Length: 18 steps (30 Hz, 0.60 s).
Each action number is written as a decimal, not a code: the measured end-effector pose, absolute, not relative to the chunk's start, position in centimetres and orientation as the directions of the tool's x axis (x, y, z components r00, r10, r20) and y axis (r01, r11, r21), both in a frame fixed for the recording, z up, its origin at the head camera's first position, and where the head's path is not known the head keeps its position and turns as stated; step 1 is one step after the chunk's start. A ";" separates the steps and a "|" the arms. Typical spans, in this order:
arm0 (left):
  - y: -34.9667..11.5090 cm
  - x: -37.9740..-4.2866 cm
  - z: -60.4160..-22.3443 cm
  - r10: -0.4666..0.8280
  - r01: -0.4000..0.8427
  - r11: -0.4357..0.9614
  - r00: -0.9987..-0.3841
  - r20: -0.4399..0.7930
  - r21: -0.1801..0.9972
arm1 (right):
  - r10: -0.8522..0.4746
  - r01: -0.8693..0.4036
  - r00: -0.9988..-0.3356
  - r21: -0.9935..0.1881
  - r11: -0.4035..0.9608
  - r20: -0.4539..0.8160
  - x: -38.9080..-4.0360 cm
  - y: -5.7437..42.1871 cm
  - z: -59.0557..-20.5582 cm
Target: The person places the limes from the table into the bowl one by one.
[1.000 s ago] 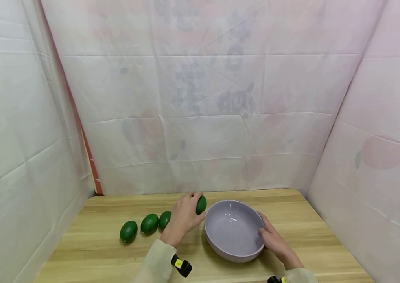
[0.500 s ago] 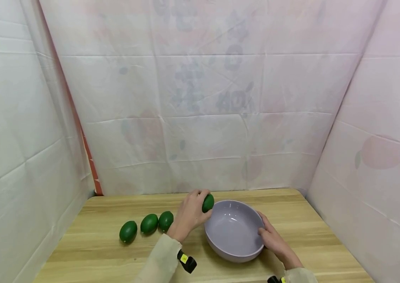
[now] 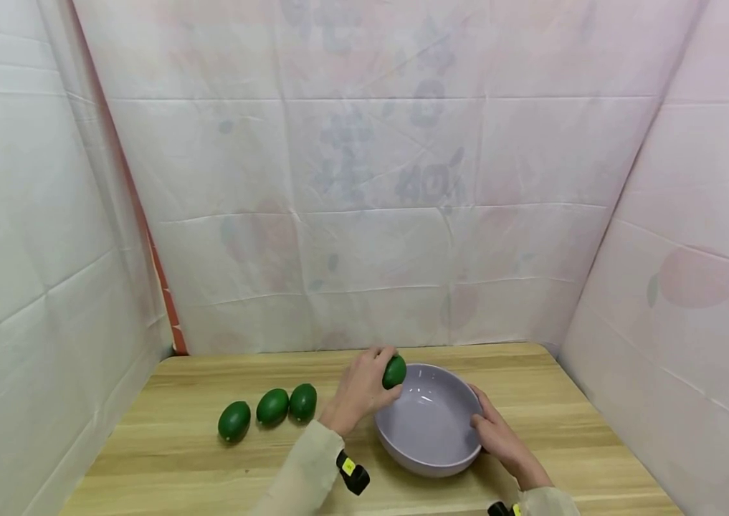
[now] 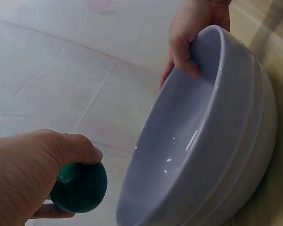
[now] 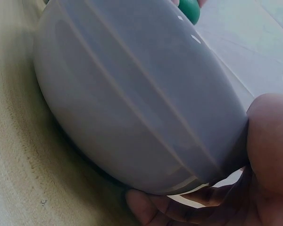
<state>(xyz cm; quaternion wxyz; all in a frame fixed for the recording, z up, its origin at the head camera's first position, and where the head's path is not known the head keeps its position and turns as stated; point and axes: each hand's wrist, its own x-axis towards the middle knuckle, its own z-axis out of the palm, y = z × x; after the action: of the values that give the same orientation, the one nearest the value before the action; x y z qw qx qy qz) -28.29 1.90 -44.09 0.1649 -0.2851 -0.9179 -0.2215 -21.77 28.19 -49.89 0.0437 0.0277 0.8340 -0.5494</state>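
Observation:
My left hand (image 3: 364, 387) grips a dark green lime (image 3: 394, 372) between thumb and fingers, at the left rim of a lavender bowl (image 3: 431, 423). In the left wrist view the lime (image 4: 80, 187) hangs beside the bowl's rim, apart from it. My right hand (image 3: 499, 437) holds the bowl's right side, thumb over the rim inside and fingers beneath the outer wall, as the right wrist view shows. The inside of the bowl that I can see holds nothing.
Three more green limes lie left of the bowl: one (image 3: 302, 402) nearest, one (image 3: 272, 408) beside it, and one (image 3: 234, 421) farthest left. They rest on a wooden table (image 3: 164, 444). A pale printed cloth (image 3: 364, 251) hangs behind and on both sides.
My left hand has carried the lime rightward, from beside the bowl to its left rim. The right hand and the bowl have stayed in place.

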 end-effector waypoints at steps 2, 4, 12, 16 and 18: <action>2.3 -28.3 -44.3 0.458 0.594 0.736 -0.791 0.406 0.326 | 0.001 0.096 -0.995 -0.915 0.391 -0.104 -21.8 28.2 -49.8; 2.6 -28.4 -44.5 0.469 0.599 0.729 -0.789 0.396 0.331 | 0.004 0.099 -0.994 -0.917 0.387 -0.106 -21.7 28.2 -49.8; 3.2 -28.5 -45.8 0.491 0.610 0.709 -0.787 0.374 0.354 | 0.001 0.098 -0.994 -0.917 0.386 -0.106 -21.8 28.3 -49.9; 3.5 -28.5 -46.2 0.486 0.596 0.715 -0.799 0.353 0.364 | -0.001 0.094 -0.995 -0.916 0.391 -0.103 -21.8 28.4 -50.0; 3.7 -28.5 -46.3 0.488 0.595 0.712 -0.801 0.346 0.372 | -0.001 0.094 -0.995 -0.916 0.389 -0.102 -21.8 28.4 -50.1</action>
<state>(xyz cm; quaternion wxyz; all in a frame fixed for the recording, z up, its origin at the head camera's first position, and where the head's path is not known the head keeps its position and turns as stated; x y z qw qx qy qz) -28.48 3.69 -46.27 0.1120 -0.2949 -0.9185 -0.2384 -21.81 28.39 -50.06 0.0427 0.0278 0.8323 -0.5520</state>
